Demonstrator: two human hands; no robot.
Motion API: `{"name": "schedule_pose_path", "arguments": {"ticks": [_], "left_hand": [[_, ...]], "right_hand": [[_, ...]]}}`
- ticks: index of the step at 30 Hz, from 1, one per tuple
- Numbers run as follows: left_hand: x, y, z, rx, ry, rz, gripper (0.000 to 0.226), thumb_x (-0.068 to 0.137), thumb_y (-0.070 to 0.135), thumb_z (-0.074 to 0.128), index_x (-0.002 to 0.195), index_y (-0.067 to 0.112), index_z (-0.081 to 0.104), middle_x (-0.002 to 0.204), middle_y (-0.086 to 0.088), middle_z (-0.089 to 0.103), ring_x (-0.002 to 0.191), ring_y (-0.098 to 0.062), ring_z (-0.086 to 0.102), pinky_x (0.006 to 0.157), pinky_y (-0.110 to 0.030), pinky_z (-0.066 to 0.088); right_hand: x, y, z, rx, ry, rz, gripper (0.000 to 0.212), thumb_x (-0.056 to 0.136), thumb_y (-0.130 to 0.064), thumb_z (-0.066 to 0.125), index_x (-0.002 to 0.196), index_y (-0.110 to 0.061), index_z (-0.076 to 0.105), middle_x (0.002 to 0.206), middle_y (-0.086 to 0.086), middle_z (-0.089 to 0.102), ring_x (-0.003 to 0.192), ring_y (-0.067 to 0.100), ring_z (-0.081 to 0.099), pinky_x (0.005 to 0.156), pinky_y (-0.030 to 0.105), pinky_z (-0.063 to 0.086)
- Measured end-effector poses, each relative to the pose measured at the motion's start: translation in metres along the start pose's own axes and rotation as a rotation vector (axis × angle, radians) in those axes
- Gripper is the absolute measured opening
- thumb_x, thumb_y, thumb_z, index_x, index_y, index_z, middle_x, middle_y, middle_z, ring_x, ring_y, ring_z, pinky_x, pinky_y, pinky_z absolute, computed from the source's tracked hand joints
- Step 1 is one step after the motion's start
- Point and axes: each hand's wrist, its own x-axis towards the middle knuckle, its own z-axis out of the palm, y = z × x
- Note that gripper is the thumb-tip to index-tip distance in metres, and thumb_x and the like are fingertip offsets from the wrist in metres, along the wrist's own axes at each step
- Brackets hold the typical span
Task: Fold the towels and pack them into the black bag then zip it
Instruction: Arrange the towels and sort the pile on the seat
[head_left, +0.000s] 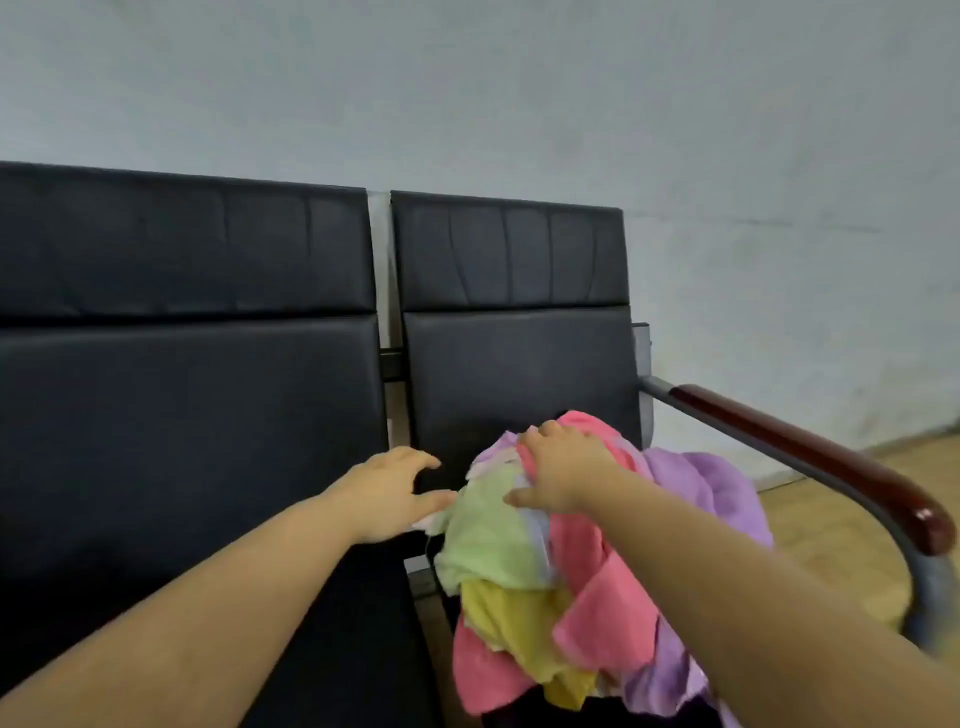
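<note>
We saw the towels (561, 561) heaped in a loose, unfolded pile on the right-hand seat of a black padded bench (197, 415), toward the seat's front edge. A light green towel (483, 535) lay at the pile's left, a yellow one (514, 623) below it, pink ones (608, 613) through the middle and lower left, and a lilac one (691, 483) draped at the right. Something dark showed under the pile's lower edge, but we could not tell whether it was the black bag.

Our right hand (563, 467) rested on top of the heap, its fingers (540, 434) bent over the pink and pale cloth and gripping it. Our left hand (389, 493) hovered just left of the pile, fingers (421, 460) spread and released, the thumb close to the green towel's edge; we could not tell whether it touched.

The bench's right armrest (810, 457), dark red wood on a grey metal tube, curved down beside the towels. Behind the bench stood a pale grey wall (519, 93), and a wooden floor (841, 530) showed at the right.
</note>
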Motion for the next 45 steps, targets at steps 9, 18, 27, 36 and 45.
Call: {"name": "schedule_pose_path", "arguments": {"ticks": [9,18,27,36,45], "left_hand": [[0.066,0.098,0.064,-0.266,0.091,-0.042,0.041,0.094,0.048,0.049,0.108,0.013,0.067,0.109,-0.001,0.068,0.102,-0.018,0.061,0.089,-0.032,0.047],[0.092,0.102,0.085,-0.437,0.249,-0.165,0.028,0.085,0.031,0.07,0.066,0.025,0.05,0.07,0.011,0.054,0.073,-0.014,0.053,0.068,-0.025,0.042],[0.069,0.095,0.01,-0.89,0.487,-0.177,0.024,0.096,0.028,0.055,0.08,0.011,0.054,0.074,-0.002,0.056,0.067,-0.015,0.05,0.063,-0.031,0.045],[-0.013,0.095,-0.113,-1.13,0.726,-0.107,0.029,0.097,0.033,0.05,0.096,0.006,0.061,0.096,-0.009,0.066,0.091,-0.024,0.063,0.087,-0.041,0.052],[-0.144,0.075,-0.209,-1.021,0.966,-0.048,0.033,0.096,0.032,0.052,0.086,0.002,0.062,0.088,-0.011,0.064,0.077,-0.021,0.056,0.075,-0.033,0.049]], "right_hand": [[-0.005,0.095,0.034,0.231,0.029,0.273,0.074,0.085,-0.058,0.055,0.141,-0.013,0.037,0.137,0.011,0.048,0.121,0.028,0.051,0.098,0.034,0.041],[0.001,0.105,0.046,0.516,0.224,0.333,0.025,0.095,-0.036,0.052,0.108,-0.015,0.056,0.108,0.008,0.062,0.102,0.029,0.06,0.075,0.031,0.04],[-0.005,0.108,-0.021,1.158,0.608,0.454,0.037,0.098,-0.028,0.046,0.064,-0.018,0.036,0.064,-0.002,0.041,0.064,0.018,0.042,0.06,0.027,0.034],[-0.058,0.048,-0.147,1.298,0.723,0.141,0.046,0.099,-0.035,0.043,0.073,0.003,0.043,0.071,0.006,0.037,0.07,0.019,0.037,0.064,0.03,0.031],[-0.128,-0.051,-0.232,1.564,0.662,-0.111,0.025,0.099,-0.035,0.047,0.091,-0.014,0.057,0.108,0.009,0.061,0.096,0.02,0.057,0.097,0.043,0.047]]}}
